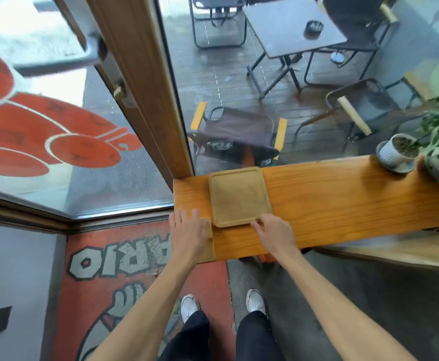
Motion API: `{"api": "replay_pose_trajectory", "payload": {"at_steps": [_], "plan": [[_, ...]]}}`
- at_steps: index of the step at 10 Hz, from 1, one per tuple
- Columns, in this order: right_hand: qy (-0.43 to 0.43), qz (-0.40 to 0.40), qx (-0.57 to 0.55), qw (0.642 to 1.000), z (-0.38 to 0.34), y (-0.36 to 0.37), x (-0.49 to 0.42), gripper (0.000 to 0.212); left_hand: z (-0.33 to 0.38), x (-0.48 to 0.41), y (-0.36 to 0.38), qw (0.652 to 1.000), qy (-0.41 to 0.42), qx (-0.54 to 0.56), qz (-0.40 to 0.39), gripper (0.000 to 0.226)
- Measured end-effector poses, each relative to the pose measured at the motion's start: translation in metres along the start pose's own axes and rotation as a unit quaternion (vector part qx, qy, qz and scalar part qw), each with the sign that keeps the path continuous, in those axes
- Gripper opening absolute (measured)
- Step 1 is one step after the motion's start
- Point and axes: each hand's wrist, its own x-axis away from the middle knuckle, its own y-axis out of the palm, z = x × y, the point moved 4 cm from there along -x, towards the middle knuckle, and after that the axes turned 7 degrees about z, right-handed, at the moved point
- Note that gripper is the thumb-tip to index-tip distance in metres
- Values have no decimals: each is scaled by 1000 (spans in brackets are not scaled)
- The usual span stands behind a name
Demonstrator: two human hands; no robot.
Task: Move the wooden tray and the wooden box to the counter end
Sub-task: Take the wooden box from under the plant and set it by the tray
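A square wooden tray (240, 196) with a raised rim lies flat on the orange wooden counter (343, 199), near its left end. My right hand (275, 234) touches the tray's near right corner with its fingertips. A small wooden box (209, 246) sits at the counter's left front corner, just left of the tray. My left hand (188, 231) lies flat over the box with fingers spread and hides most of it.
Two potted plants (401, 152) stand at the counter's far right. A glass wall and a wooden door frame (145, 82) rise behind the counter's left end. Chairs and a dark table (288, 24) are outside the glass. A red floor mat (135, 269) lies underfoot.
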Motion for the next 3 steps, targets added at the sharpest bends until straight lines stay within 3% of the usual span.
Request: {"api": "replay_pose_trajectory", "payload": {"at_steps": [1, 3], "plan": [[-55, 7, -18, 998, -13, -27, -1, 32, 19, 11, -30, 998, 9, 7, 62, 25], [-198, 6, -14, 980, -22, -84, -22, 35, 50, 39, -74, 989, -58, 26, 130, 23]]}}
